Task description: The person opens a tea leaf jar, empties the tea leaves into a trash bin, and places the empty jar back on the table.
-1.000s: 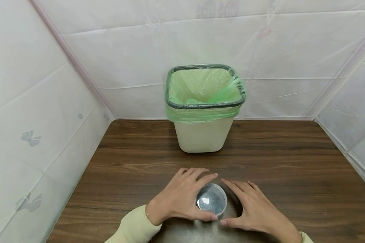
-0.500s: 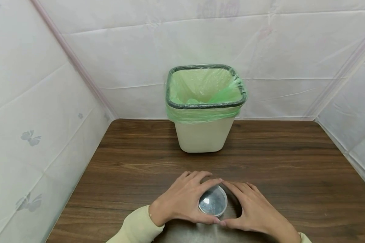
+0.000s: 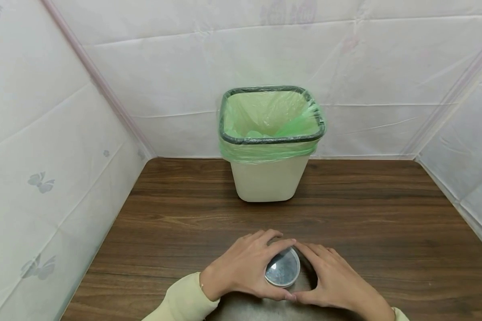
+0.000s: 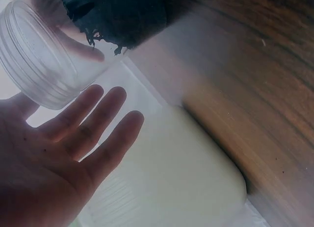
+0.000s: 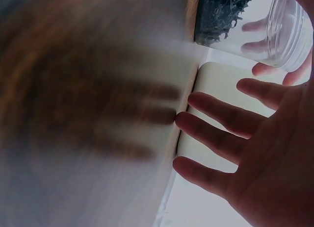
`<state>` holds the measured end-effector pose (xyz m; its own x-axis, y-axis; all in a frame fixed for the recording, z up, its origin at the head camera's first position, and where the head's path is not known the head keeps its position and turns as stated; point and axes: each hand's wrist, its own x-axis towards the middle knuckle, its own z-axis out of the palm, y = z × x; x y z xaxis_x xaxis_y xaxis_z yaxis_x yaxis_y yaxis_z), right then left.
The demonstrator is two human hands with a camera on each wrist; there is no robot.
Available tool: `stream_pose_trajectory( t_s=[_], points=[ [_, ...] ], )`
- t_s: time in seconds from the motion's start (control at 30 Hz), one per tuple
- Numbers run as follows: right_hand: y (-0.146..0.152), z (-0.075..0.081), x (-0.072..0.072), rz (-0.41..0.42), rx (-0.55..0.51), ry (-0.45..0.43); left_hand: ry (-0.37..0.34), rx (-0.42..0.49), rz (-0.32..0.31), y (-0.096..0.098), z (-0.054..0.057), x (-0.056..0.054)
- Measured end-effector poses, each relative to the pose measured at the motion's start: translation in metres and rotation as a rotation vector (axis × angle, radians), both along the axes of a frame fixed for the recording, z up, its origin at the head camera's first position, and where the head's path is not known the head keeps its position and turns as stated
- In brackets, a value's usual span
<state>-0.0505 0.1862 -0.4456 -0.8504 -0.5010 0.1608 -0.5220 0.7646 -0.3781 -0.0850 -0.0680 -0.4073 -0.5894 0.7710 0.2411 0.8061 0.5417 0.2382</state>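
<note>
A round clear jar with a lid (image 3: pixel 283 268) stands on the table between my hands. The left wrist view shows dark shredded contents (image 4: pixel 115 16) in the lower part of its see-through body. My left hand (image 3: pixel 247 265) curves around the jar's left side, thumb on the near side and index finger on the far side, covering part of the lid's edge. On the right, my right hand (image 3: pixel 329 272) arches around with a gap to the lid. The two thumb tips meet in front, and the index fingertips come together behind. Other fingers (image 5: pixel 211 138) are spread and fairly straight.
A pale bin (image 3: pixel 269 180) stands upright behind the hands near the back wall. Its dark rim holds a green plastic bag (image 3: pixel 265 154) lining it. White patterned sheets (image 3: pixel 172 76) surround the dark wooden table (image 3: pixel 176 209) at the back and sides.
My left hand has slid to the right and slightly nearer, so its thumb and index fingertips now meet those of the right hand. The jar stays almost in place.
</note>
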Motion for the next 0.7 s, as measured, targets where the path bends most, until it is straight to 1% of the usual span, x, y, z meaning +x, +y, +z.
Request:
stream_pose_trajectory(
  t_s=[0.1,0.23,0.43,0.53,0.7],
  points=[
    [-0.001,0.0005,0.0007,-0.009,-0.001,-0.01,0.015,-0.003,-0.006,0.0004,-0.0014,0.0001],
    [-0.0029,0.0016,0.0018,-0.026,-0.002,-0.026,0.055,-0.009,-0.013,0.0014,-0.003,0.0],
    [-0.0053,0.002,0.0009,-0.012,-0.016,-0.03,0.081,0.001,-0.024,0.003,-0.0044,-0.0003],
    [-0.0067,0.0018,0.0006,-0.006,-0.02,-0.033,0.075,0.002,-0.025,0.0036,-0.004,-0.0006],
    [-0.0094,0.0018,0.001,-0.009,-0.028,-0.049,0.023,0.029,-0.035,0.0038,-0.0032,-0.0008]
  ],
)
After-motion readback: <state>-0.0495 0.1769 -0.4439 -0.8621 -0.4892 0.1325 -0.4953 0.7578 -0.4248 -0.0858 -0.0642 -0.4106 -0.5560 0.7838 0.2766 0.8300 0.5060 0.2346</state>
